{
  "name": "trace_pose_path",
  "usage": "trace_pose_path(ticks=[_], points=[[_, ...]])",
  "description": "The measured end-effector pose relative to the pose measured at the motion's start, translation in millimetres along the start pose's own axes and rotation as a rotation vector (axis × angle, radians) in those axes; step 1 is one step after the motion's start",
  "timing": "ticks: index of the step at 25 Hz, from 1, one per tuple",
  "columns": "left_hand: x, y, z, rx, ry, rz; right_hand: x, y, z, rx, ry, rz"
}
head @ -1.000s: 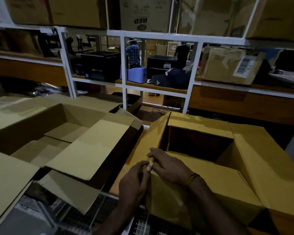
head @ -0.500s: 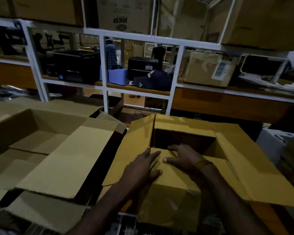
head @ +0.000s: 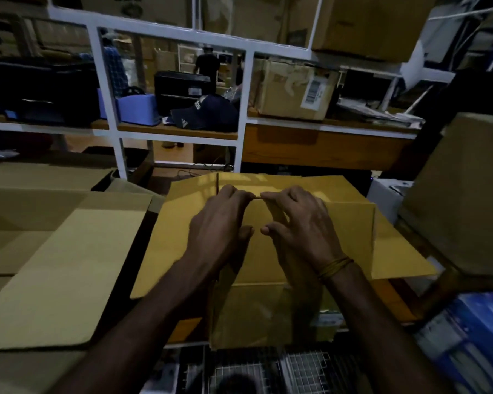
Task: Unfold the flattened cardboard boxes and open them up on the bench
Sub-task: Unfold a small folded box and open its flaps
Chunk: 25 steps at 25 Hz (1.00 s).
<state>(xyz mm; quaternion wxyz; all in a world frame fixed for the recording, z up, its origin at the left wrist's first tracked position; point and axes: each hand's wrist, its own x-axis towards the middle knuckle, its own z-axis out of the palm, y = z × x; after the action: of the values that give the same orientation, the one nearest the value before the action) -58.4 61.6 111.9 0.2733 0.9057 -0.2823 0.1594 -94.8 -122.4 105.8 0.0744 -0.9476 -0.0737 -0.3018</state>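
A cardboard box (head: 271,251) is shown standing on the worktop (head: 393,291), directly beneath both hands. The left hand (head: 219,231) and right hand (head: 299,228) are laid side by side on the near flap, fingers bent over its far edge; whether that edge is actually pinched or merely pressed cannot be told in the dim light. Side flaps are spread outward to either side of the grip. A second opened box (head: 54,251), flaps splayed, lies well to the left of the left hand. The task is judged well advanced: two boxes are erected, and the flaps of the one in hand remain to be settled.
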Motion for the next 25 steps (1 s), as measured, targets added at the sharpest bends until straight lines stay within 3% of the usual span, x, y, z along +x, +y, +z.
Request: trace_pose_path(ticks=[3,6,11,14,18,22,25], points=[[-17.4,21.6,-20.0,-0.116,0.029,-0.047,-16.5,-6.0,-29.9,0.112,0.059,0.006],[-41.7,39.3,-38.0,-0.099,-0.092,-0.064,-36.7,-9.8,-68.7,0.189,0.020,0.060],[-90.3,73.8,-39.6,0.091,-0.383,0.028,-93.0,-9.8,-101.3,0.065,-0.461,0.177],[-115.0,82.3,-16.0,0.314,-0.564,0.058,-124.6,6.8,-77.8,0.250,-0.613,0.169],[-131.8,71.2,19.6,0.296,-0.851,-0.025,-144.7,23.8,-41.9,0.281,-0.730,0.196],[-126.1,54.9,56.2,0.385,-0.689,-0.079,-146.0,21.1,-21.8,0.129,-0.701,0.183],[-114.2,50.6,69.6,0.403,-0.506,-0.092,-137.2,20.0,-14.7,0.048,-0.588,0.194]])
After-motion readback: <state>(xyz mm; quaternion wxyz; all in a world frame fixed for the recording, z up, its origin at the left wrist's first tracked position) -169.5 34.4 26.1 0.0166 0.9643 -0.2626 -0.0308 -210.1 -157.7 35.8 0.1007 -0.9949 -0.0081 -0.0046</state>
